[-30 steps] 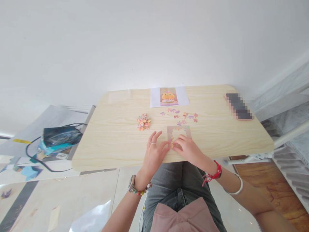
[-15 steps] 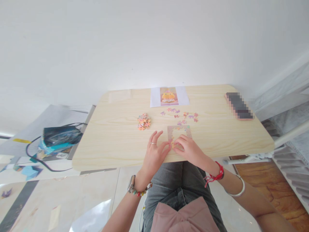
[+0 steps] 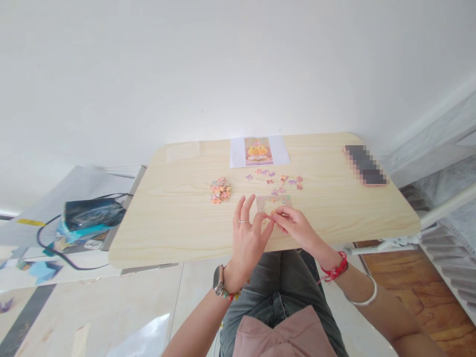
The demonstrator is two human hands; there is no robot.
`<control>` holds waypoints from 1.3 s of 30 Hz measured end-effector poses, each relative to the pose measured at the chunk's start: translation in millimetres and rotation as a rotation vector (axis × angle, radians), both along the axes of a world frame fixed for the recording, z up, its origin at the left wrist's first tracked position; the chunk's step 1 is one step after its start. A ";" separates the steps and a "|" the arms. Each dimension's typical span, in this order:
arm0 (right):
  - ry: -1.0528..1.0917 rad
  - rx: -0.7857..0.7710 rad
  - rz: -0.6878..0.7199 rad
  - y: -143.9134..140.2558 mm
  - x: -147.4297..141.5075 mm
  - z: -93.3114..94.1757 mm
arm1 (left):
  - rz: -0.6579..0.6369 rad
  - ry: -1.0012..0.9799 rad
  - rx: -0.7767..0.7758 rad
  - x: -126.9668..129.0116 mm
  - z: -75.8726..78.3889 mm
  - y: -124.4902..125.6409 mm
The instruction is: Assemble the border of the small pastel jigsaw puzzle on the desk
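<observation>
A partly built jigsaw frame [image 3: 274, 201] lies on the light wooden table [image 3: 178, 223] just beyond my hands. My right hand [image 3: 295, 227] hovers at the frame's near edge, its fingertips pinched on a small orange puzzle piece [image 3: 273, 212]. Lifted off the table, my left hand [image 3: 248, 235] has its fingers spread, and its thumb reaches toward my right fingertips. A heap of pieces [image 3: 220, 190] sits to the left of the frame. Loose pieces [image 3: 277, 179] are scattered behind it. A printed reference picture [image 3: 258, 151] lies at the far edge.
A phone [image 3: 363, 164] rests at the table's far right. Left of the table, a dark bag with a black cable [image 3: 87, 218] sits on a low surface. A white rail and rack [image 3: 439, 218] stand to the right. My knees are under the table's near edge.
My left hand has risen from the table and opened its fingers upward. My right hand has shifted slightly toward the frame's near edge. The view has tilted a little.
</observation>
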State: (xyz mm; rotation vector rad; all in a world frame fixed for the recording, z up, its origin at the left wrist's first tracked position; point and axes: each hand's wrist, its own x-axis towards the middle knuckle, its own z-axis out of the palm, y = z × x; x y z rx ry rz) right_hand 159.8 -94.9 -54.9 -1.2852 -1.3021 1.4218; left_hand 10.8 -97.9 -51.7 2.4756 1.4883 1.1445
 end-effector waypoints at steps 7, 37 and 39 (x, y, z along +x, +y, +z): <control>-0.279 0.113 0.255 13.3 26.1 19.3 | -0.211 -0.114 -0.288 -14.1 15.1 15.6; -0.483 0.305 0.360 19.2 41.9 41.6 | -0.413 -0.082 -0.276 -17.3 17.2 25.8; -0.546 0.409 0.244 10.0 41.9 39.8 | -0.367 -0.134 -0.264 -14.9 12.5 24.5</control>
